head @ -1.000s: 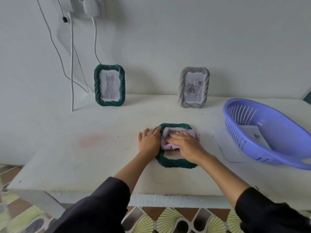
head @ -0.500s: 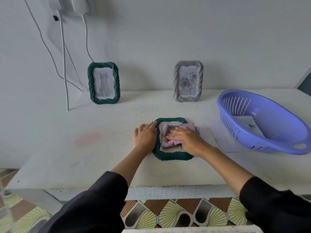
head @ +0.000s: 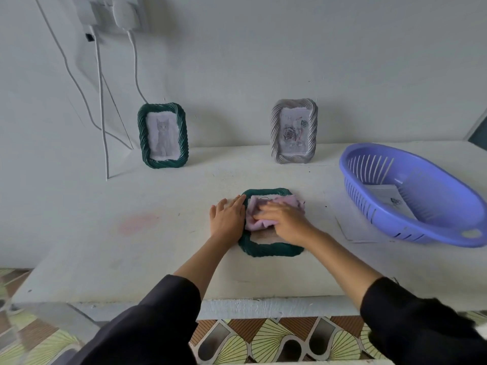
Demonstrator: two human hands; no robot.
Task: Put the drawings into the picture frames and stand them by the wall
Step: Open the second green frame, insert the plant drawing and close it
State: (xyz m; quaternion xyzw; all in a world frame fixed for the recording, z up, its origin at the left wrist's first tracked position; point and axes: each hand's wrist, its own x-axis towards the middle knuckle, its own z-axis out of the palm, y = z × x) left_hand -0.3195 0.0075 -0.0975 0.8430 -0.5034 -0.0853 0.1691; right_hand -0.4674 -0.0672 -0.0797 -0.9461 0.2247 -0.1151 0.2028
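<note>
Two filled, cat frame (head: 162,135) and rose frame (head: 294,131), stand at the surface's back edge; third frame (head: 271,250) lies flat, left hand (head: 228,217) resting flat-fingered against it, right hand (head: 286,222) on cloth (head: 276,204), grip blurred, cannot tell.

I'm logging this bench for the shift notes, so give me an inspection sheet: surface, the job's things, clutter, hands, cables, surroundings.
Surface: white table, faint pink stain at left.
Job's things: green frame with cat drawing and grey frame with rose drawing stand by the wall; second green frame lies flat at centre; one sheet in the purple basket, another sheet flat beside it.
Clutter: pink cloth on the flat frame.
Hands: left hand rests flat against that frame's left edge; right hand presses the cloth, blurred.
Cables: white cables hang from wall plugs to the table's left rear.
Surroundings: white wall, patterned floor tiles.
</note>
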